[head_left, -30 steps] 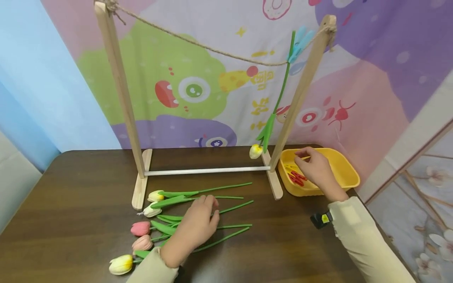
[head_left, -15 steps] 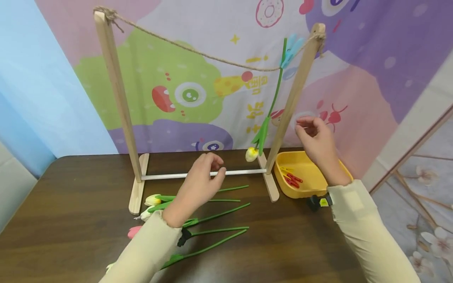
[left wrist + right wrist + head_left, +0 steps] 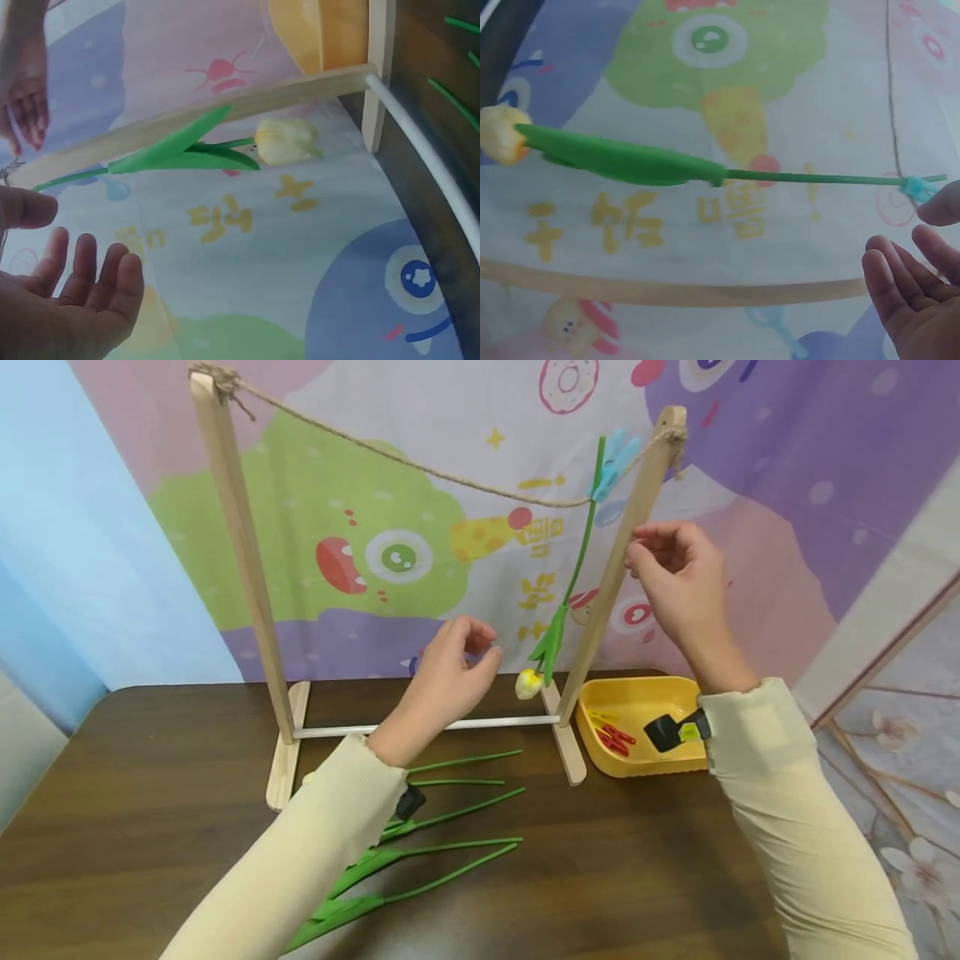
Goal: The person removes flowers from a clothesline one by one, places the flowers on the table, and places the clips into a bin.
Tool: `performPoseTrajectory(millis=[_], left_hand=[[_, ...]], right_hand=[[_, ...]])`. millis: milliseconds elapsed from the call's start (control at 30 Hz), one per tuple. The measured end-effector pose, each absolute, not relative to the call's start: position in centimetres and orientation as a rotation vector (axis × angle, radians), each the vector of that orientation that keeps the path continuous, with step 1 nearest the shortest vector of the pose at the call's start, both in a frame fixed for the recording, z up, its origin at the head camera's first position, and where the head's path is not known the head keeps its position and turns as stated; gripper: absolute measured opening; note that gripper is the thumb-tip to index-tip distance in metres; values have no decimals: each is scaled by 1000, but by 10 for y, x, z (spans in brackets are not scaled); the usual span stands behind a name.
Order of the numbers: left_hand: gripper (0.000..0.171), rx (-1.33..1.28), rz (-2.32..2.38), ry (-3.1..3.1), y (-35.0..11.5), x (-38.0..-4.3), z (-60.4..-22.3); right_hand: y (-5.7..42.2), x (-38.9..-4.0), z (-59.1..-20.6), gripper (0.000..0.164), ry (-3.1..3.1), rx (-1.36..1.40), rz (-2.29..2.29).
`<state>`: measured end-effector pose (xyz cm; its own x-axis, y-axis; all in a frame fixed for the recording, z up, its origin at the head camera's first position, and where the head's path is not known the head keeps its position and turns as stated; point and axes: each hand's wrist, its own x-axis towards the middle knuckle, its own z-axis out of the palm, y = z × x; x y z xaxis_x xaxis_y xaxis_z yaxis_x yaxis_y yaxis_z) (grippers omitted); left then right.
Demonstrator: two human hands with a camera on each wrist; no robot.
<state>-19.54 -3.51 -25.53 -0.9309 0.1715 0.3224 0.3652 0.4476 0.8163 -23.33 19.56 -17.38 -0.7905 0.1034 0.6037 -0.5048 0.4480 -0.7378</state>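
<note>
A pale yellow tulip (image 3: 529, 683) hangs head down from the twine (image 3: 420, 467), its stem caught by a light blue clothespin (image 3: 611, 468). My right hand (image 3: 686, 589) is raised beside the wooden right post (image 3: 622, 556), below the clothespin, fingers loosely bent and holding nothing. Left of the tulip, in mid-air before the frame, my left hand (image 3: 453, 668) has relaxed fingers with nothing between them. The left wrist view shows that hand (image 3: 75, 300) apart from the tulip (image 3: 289, 140). Several green tulip stems (image 3: 457, 845) lie on the table, their heads mostly hidden by my left sleeve.
A yellow tray (image 3: 645, 768) with red clothespins (image 3: 617, 740) and yellow ones stands right of the frame. A white rod (image 3: 502, 723) joins the frame's feet low down. Behind hangs a cartoon-printed cloth (image 3: 420, 610); a flower-patterned surface (image 3: 900, 777) lies to the right.
My right hand has risen from over the tray to beside the right post. My left hand has lifted off the tulips on the table, moving up and right. The hanging tulip stays clipped.
</note>
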Motion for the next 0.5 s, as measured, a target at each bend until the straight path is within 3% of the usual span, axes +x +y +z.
performPoseTrajectory(millis=[233,500], left_hand=[[22,-467,-1563,-2420,-24,-210,-238],[21,-477,-1623,-2337,-6,-226,-219]], right_hand=[[189,-241,-141,15,-2055,407,1343],[188,-242,-114,30,-2181,446,1083]])
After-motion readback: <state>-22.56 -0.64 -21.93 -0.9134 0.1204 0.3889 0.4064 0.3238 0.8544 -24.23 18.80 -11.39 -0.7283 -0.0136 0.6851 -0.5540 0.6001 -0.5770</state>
